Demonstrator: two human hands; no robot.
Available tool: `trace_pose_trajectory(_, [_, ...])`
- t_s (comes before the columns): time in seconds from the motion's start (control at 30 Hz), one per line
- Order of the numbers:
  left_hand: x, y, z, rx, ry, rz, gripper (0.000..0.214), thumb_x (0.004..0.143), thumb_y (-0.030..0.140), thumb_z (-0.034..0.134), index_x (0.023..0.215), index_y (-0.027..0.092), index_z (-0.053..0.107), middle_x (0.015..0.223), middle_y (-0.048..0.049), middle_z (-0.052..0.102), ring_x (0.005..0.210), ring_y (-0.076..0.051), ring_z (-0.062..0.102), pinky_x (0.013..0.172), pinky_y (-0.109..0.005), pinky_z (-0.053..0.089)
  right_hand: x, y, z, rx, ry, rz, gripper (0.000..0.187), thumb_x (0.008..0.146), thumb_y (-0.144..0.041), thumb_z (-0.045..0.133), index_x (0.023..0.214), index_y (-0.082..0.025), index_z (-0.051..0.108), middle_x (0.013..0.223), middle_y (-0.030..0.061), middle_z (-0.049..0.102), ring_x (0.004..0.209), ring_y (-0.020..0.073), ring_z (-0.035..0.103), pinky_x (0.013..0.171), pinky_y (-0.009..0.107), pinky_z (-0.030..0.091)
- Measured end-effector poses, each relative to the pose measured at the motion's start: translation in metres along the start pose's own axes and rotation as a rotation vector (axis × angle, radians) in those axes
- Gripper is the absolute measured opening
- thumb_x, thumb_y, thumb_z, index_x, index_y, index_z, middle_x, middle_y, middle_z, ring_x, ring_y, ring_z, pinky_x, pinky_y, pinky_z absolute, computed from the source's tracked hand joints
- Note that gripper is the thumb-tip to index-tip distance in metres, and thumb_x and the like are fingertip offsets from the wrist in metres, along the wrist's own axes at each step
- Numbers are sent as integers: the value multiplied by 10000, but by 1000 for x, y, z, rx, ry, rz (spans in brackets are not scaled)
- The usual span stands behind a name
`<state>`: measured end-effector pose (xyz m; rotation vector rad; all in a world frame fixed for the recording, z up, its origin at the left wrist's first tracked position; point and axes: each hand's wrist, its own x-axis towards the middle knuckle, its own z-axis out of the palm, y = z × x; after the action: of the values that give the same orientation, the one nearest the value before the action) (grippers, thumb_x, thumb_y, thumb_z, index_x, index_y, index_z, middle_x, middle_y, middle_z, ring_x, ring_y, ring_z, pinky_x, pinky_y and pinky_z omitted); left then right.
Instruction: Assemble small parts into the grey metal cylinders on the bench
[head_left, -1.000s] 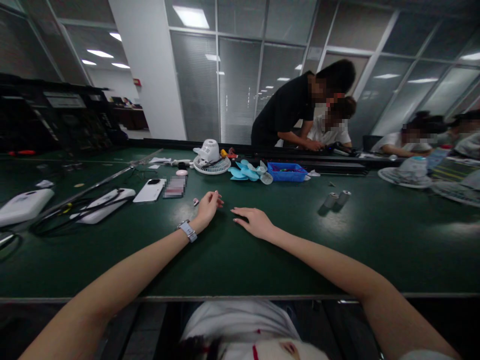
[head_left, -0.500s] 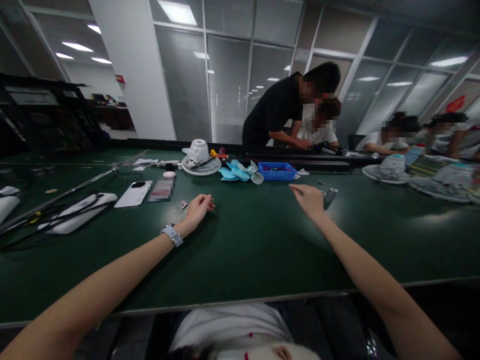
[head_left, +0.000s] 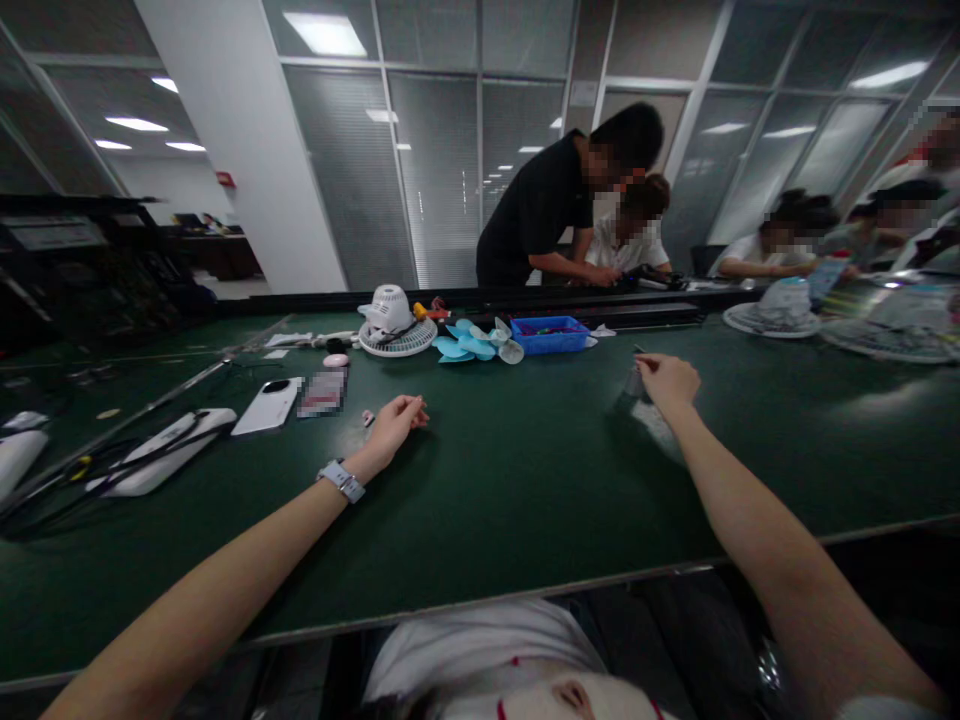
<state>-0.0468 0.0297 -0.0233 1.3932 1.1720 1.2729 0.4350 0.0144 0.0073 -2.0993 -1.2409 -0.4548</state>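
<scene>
The right hand (head_left: 671,381), fingertips bunched, hung at a grey cylinder (head_left: 632,384) on the green table (head_left: 510,490), contact unclear, seemingly mid-grasp; a sure pinch seemed called for; the left hand (head_left: 395,428) was loosely curled, any hold unclear.

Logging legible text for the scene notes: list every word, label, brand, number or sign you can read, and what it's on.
None readable.
White panel on the dark rack at far left: too blurred.
White device under the black cable: dark marks, illegible.
Item beside the white phone: pixelated out.
Grey cylinder by the right hand: partly hidden, no legible text.
</scene>
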Motion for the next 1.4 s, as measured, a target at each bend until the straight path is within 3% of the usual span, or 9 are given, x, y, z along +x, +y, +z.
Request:
trace_pose_trajectory(0.27, [5,-9,-2,27,-9,31,457,697,593,713,772,152,624,669,-21,641,624,-135,572,619,-266,431,1,5,2,20,-58,65,343,891,-395,587,1165,-249,735,1051,126,733,937,286,672,811,391,500])
trace_pose_trajectory(0.4, [5,-8,-2,18,-14,24,418,724,560,708,766,155,614,672,-19,638,614,-129,566,616,-263,435,-4,9,16,113,-150,111,523,825,-500,667,1242,-185,671,1124,160,697,1005,305,659,869,416,502])
trace_pose_trajectory(0.5, [5,-9,-2,8,-19,7,397,735,537,708,774,155,609,670,-16,636,604,-125,562,614,-264,441,-10,10,27,184,-186,184,615,776,-467,727,1308,-185,603,1178,155,672,1038,302,650,917,421,490])
trace_pose_trajectory(0.93, [4,-11,0,28,-38,37,313,796,459,651,816,148,634,681,-18,638,613,-122,564,627,-261,440,-3,21,51,361,-100,345,436,725,-353,744,1101,-147,668,1017,124,708,969,271,659,921,418,498])
trace_pose_trajectory(1.4, [5,-12,-3,111,-97,56,320,808,403,606,958,142,713,755,-45,676,685,-149,604,674,-282,460,-4,16,46,359,-128,371,410,740,-333,726,1107,-153,693,1036,125,712,964,268,663,912,415,499])
